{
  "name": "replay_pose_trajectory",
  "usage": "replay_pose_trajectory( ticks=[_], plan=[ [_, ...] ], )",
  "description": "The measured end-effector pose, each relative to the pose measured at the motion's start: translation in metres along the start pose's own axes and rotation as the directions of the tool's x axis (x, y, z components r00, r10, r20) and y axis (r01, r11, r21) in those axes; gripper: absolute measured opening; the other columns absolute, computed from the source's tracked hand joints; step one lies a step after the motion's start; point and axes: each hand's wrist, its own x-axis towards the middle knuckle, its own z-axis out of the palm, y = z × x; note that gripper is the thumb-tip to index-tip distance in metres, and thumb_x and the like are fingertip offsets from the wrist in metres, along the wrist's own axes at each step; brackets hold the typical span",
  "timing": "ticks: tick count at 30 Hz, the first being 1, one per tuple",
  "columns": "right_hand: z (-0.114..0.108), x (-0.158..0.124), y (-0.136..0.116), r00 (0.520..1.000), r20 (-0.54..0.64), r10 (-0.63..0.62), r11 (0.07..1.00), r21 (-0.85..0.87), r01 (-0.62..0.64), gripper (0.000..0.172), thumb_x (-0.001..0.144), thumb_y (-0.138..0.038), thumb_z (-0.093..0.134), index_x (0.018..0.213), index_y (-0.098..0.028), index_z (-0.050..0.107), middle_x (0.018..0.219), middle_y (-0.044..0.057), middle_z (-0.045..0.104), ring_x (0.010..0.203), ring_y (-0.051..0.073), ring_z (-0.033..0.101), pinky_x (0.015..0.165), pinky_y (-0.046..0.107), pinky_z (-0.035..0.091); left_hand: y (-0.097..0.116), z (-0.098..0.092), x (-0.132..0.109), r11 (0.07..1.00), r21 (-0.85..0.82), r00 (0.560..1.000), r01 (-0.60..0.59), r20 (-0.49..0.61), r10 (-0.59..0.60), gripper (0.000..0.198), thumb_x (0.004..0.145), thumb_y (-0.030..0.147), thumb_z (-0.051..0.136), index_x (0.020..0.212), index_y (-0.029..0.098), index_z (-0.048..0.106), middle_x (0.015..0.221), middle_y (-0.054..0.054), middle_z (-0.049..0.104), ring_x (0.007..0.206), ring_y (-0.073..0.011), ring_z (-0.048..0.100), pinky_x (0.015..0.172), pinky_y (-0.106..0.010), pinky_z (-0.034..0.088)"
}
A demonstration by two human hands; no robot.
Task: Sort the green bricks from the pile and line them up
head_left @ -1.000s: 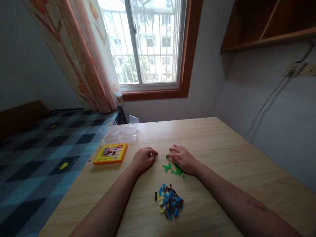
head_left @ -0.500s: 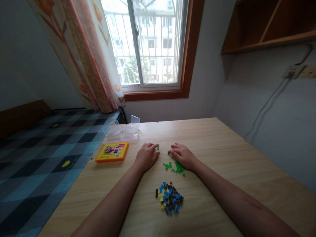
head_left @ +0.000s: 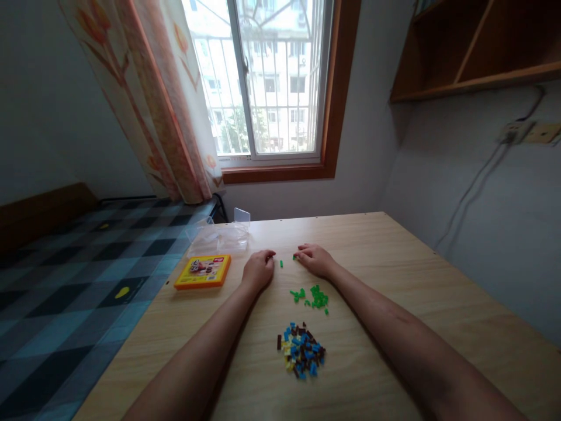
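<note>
A small green building brick (head_left: 294, 257) is at the fingertips of my right hand (head_left: 316, 258), pinched just above the wooden table or touching it. My left hand (head_left: 258, 269) rests on the tabletop with its fingers curled in, and nothing shows between them. Between the two hands a single green brick (head_left: 281, 264) stands or lies on the wood. Closer to me are a small cluster of green bricks (head_left: 297, 294) and a denser green pile (head_left: 319, 297). Nearest me is a mixed heap of blue, brown and yellow bricks (head_left: 302, 352).
A yellow and orange box (head_left: 203, 272) lies on the table (head_left: 385, 327) left of my left hand. Behind it stands a clear plastic container (head_left: 219, 238) with raised flaps. A bed with a checked cover (head_left: 65, 280) adjoins the left side; a wooden shelf (head_left: 464, 82) hangs at right.
My right hand has moved forward, away from the green pile, with the brick at its fingertips. My left hand has drawn left, off the single green brick, its fingers curling. The view shifted slightly.
</note>
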Motion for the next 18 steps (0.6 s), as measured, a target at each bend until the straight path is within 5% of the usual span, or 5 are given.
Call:
replay_pose_trajectory(
  ticks=[9, 18],
  plan=[
    [0.002, -0.009, -0.003, 0.992, -0.027, -0.124, 0.992, 0.034, 0.125, 0.029, 0.095, -0.033, 0.055, 0.106, -0.023, 0.080, 0.121, 0.009, 0.072, 0.117, 0.025, 0.064, 0.106, 0.040, 0.046, 0.001, -0.001, -0.004, 0.998, -0.004, 0.998, -0.065, -0.015, 0.065, 0.028, 0.086, 0.017, 0.052, 0.098, 0.020, 0.077, 0.104, -0.007, 0.075, 0.102, -0.0243, 0.066, 0.098, -0.038, 0.051],
    [0.002, -0.012, -0.013, 0.977, 0.080, -0.197, 0.980, 0.030, 0.195, 0.028, 0.099, -0.032, 0.053, 0.116, -0.028, 0.075, 0.124, 0.007, 0.071, 0.127, 0.028, 0.060, 0.116, 0.057, 0.032, 0.000, 0.001, -0.004, 0.995, -0.065, 0.997, -0.073, -0.006, 0.073, 0.033, 0.080, 0.011, 0.053, 0.086, 0.025, 0.082, 0.106, -0.004, 0.075, 0.101, -0.0215, 0.067, 0.099, -0.036, 0.052]
  ],
)
